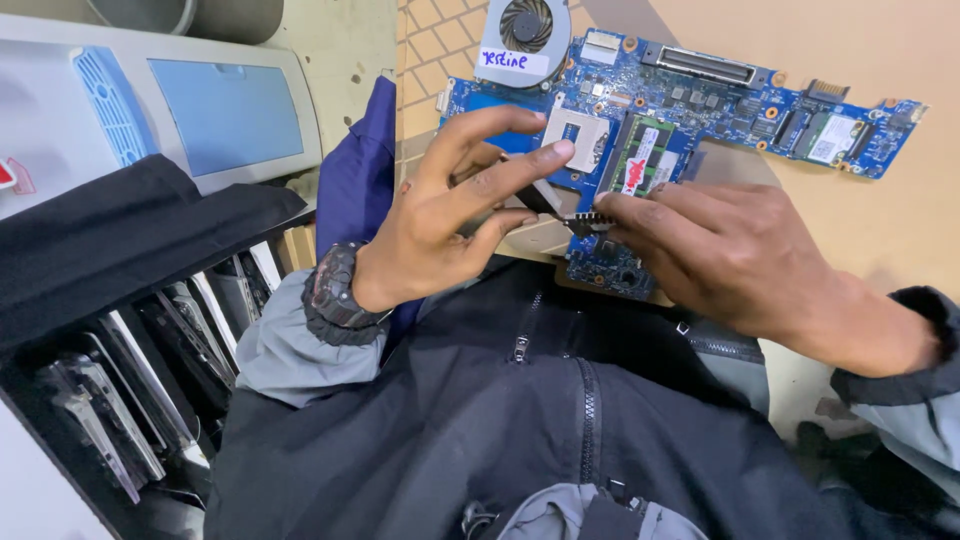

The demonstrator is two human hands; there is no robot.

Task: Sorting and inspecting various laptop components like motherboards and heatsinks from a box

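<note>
- Blue laptop motherboard (pixel 700 110): lies flat on the tan counter (pixel 880 230), its near edge just under our hands. We judge the work to be at mid-stage: the board is bare of any casing, and the square processor socket (pixel 577 133) sits empty.
- Items already in place on the board: a memory module (pixel 640 155) with a white label, a small wireless card (pixel 830 138) at the far right, and a cooling fan (pixel 525 28) at the upper left corner.
- Small dark chip with fine pins (pixel 590 221): held between both hands, above the board's near edge and just below the empty socket. We judge it not yet seated anywhere.
- Left hand (pixel 440 215): wrist cocked, index finger stretched toward the socket, thumb and middle finger pinching the chip's left end. A black wristwatch (pixel 335 290) is on this wrist.
- Right hand (pixel 740 255): palm down, knuckles toward the camera, fingertips closed on the chip's right end.
- Grip: both hands grasping the chip, neither released.
- Left of the counter: a grey device with a pale blue panel (pixel 225 110) and a rack of upright dark laptop parts (pixel 150 370).
</note>
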